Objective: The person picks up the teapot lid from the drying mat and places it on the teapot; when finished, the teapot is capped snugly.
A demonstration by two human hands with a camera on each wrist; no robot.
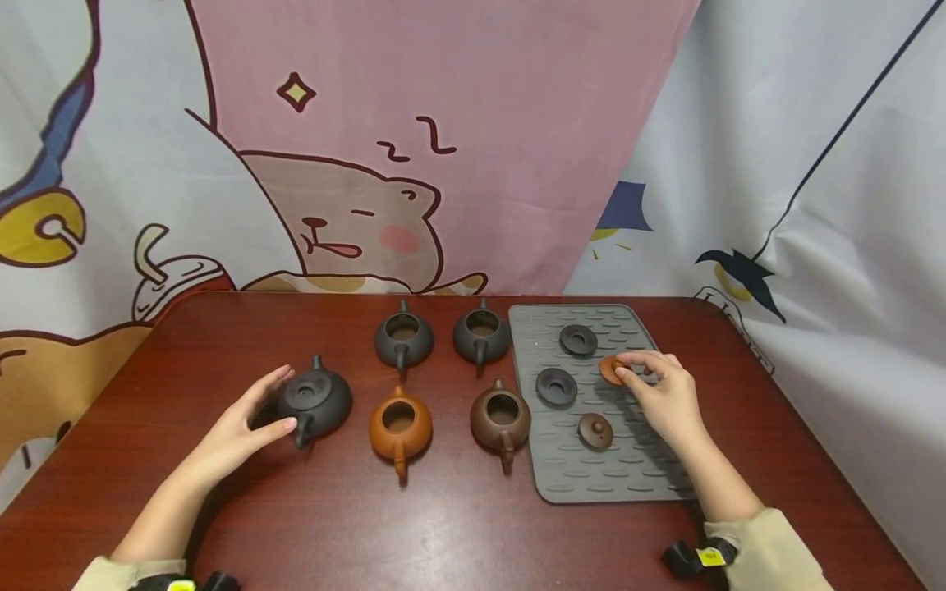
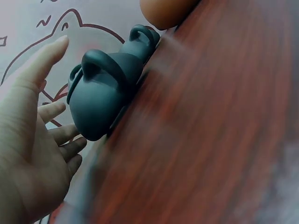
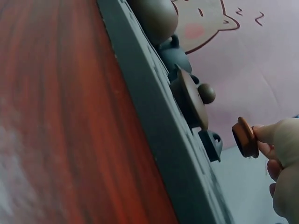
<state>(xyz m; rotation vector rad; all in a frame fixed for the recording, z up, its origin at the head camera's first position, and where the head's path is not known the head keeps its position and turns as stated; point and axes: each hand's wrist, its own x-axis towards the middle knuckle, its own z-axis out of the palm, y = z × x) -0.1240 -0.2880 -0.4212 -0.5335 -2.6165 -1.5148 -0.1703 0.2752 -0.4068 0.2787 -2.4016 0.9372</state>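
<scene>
In the head view my right hand (image 1: 668, 398) pinches a small orange teapot lid (image 1: 611, 370) over the grey mat; the right wrist view shows this lid (image 3: 245, 137) tilted in the fingertips, apart from the mat. My left hand (image 1: 235, 431) is spread beside a dark teapot (image 1: 316, 400) that has its lid on, thumb near its handle. In the left wrist view the thumb stands away from this pot (image 2: 100, 105); whether the fingers behind touch it I cannot tell. An orange teapot (image 1: 401, 425) without a lid stands in the middle of the table.
Two dark lidless teapots (image 1: 403, 338) stand behind, and a brown lidless teapot (image 1: 500, 419) sits at the left edge of the grey mat (image 1: 562, 484). On the mat lie two dark lids (image 1: 557, 387) and a brown lid (image 1: 595, 431). A printed curtain (image 1: 517, 164) hangs behind the table.
</scene>
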